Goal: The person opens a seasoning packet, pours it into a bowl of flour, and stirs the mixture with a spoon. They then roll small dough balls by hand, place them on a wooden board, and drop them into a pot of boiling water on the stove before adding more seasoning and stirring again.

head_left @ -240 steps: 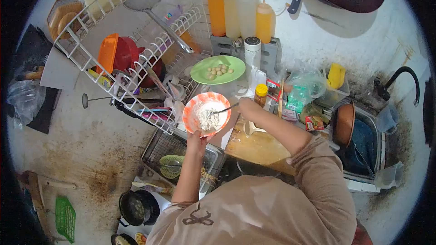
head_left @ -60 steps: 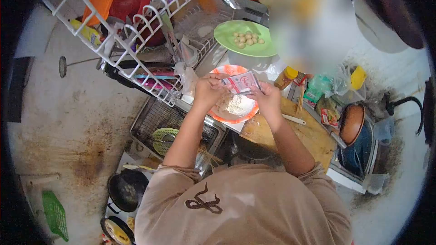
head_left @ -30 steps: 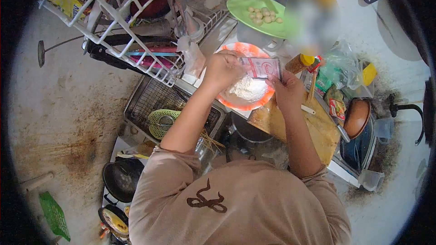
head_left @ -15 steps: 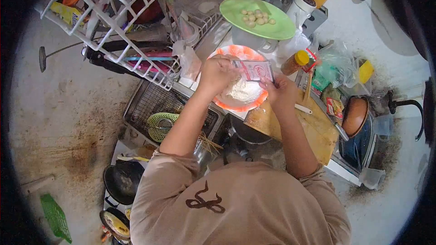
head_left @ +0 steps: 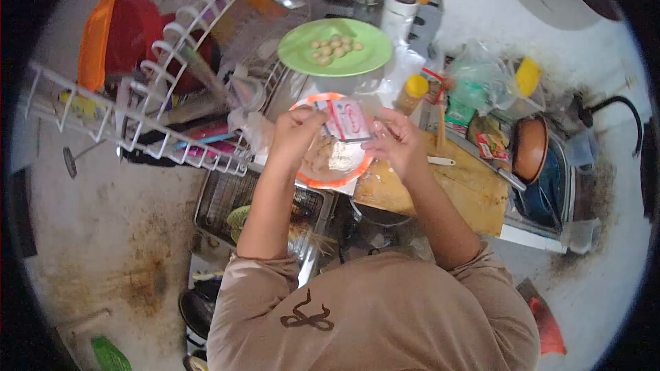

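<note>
My left hand [head_left: 300,130] pinches the left edge of a small white and pink sachet [head_left: 347,121] with red print. Beside the sachet's right edge is my right hand [head_left: 400,144], its fingers apart and the thumb close to the lower corner. Both hands are over a white bowl with an orange rim [head_left: 317,183]. In that bowl white powder [head_left: 346,156] lies against a light brown mass [head_left: 317,160]. Beyond the bowl stands a green plate [head_left: 371,51] carrying several small pale balls [head_left: 335,47].
A wooden board [head_left: 447,189] with a white-handled utensil [head_left: 441,161] lies to the right. Near it stands a yellow-capped jar [head_left: 412,93]. A white dish rack [head_left: 161,113] is at the left, a brown bowl [head_left: 531,148] by the sink at the far right.
The view has shifted, so the counter appears further left. My right hand's fingers have spread at the sachet's right edge, while the left keeps its pinch. The sachet is tilted differently.
</note>
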Demonstrator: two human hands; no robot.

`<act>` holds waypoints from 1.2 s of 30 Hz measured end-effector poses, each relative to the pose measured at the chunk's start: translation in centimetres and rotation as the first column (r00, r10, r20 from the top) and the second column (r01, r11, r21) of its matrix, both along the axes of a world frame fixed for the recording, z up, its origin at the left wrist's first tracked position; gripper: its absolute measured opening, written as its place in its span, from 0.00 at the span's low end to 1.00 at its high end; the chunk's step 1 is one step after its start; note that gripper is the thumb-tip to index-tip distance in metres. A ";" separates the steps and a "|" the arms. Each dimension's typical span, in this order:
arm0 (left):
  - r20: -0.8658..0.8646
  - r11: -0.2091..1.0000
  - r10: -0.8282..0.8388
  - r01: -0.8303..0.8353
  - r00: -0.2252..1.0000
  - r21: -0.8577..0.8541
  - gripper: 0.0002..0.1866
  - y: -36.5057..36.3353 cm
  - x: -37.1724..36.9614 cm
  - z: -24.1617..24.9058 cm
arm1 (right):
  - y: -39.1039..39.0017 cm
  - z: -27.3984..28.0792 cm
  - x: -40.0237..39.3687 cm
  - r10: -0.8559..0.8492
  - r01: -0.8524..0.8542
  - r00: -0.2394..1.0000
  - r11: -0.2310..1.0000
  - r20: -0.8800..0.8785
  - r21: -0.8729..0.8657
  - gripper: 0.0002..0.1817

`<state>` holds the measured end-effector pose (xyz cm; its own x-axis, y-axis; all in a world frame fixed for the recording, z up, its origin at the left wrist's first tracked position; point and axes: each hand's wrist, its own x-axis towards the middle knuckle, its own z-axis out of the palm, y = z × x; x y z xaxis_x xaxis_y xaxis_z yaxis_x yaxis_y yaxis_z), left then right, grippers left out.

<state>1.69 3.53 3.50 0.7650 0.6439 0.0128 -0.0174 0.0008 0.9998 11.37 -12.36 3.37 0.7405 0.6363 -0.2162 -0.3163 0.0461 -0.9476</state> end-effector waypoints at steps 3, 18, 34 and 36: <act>-0.099 0.943 -0.011 -0.023 0.995 -0.332 0.13 -2.1 1.0 2.5 | -3.2 1.1 -0.2 -0.002 0.111 0.569 0.991 0.822 -0.074 0.22; 0.058 0.978 -0.207 0.206 0.977 0.021 0.17 -17.4 5.3 2.9 | -14.1 -4.0 14.6 -0.065 0.353 0.549 0.922 0.833 -0.160 0.07; -0.068 0.984 0.071 -0.081 0.995 -0.158 0.07 -19.7 -8.2 -5.4 | -8.7 1.0 12.5 0.057 0.231 -0.072 0.972 0.996 -0.039 0.11; -0.129 0.898 0.379 -0.398 0.916 -0.186 0.05 -19.1 -8.2 -6.1 | -8.2 2.9 7.8 0.101 -0.012 -0.127 0.995 0.987 -0.103 0.09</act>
<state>-6.51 -15.56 -2.60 0.4453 0.8715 -0.2055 0.0287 0.2155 0.9761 19.18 -20.55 6.28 0.1126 0.7130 0.6921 0.9795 0.0374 -0.1979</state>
